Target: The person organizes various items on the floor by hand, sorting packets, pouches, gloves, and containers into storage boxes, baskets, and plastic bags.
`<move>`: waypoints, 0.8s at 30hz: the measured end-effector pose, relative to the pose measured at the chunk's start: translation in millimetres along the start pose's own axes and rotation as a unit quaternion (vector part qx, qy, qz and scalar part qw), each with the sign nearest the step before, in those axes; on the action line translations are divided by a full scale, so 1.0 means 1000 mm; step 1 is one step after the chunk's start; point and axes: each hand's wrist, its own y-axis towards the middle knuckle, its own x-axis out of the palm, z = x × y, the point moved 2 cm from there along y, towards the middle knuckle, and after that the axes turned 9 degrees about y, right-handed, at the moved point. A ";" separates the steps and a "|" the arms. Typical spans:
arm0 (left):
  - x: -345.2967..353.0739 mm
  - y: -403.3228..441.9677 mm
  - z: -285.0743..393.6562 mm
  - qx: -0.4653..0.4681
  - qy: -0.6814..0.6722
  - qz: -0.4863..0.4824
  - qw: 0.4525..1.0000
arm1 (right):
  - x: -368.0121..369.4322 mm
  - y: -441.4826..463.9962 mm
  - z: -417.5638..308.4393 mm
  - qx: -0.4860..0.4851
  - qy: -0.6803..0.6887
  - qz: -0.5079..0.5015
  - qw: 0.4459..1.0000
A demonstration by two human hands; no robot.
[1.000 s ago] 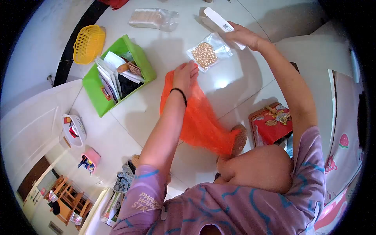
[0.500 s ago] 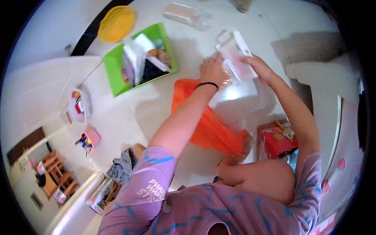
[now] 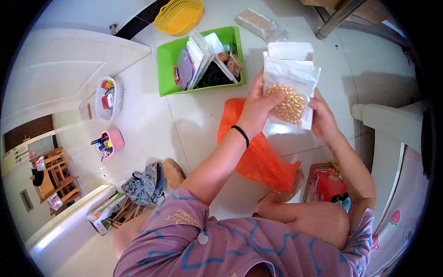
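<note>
A clear bag of gold, pearl-like beads lies against a stack of flat white packets, all held up above the floor. My left hand, with a black band on its wrist, is closed on the left side of the bag, thumb pressed over the beads. My right hand grips the right edge of the white packets; its fingertips are partly hidden behind them. Below my left forearm, a crumpled orange-red plastic bag spreads over the floor.
A green bin of books and small items stands ahead, near a yellow basket and a plastic-wrapped pack. White and pink baskets are at left. A red box sits by my right knee; furniture legs rise beyond.
My left hand has brought the bag of beads up against the white packets, which my right hand was holding before. The camera view has shifted, so the surroundings appear farther right.
</note>
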 end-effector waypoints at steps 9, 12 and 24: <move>-0.056 -0.060 0.028 -0.060 -0.013 0.078 0.995 | 0.045 -0.029 0.001 0.047 -0.296 -0.108 0.948; -0.093 -0.060 0.081 0.105 -0.002 0.228 0.968 | 0.044 -0.033 0.004 0.007 -0.309 -0.108 0.945; -0.192 0.023 0.124 0.069 0.674 0.505 0.534 | 0.026 -0.045 0.032 0.087 -0.225 -0.017 0.970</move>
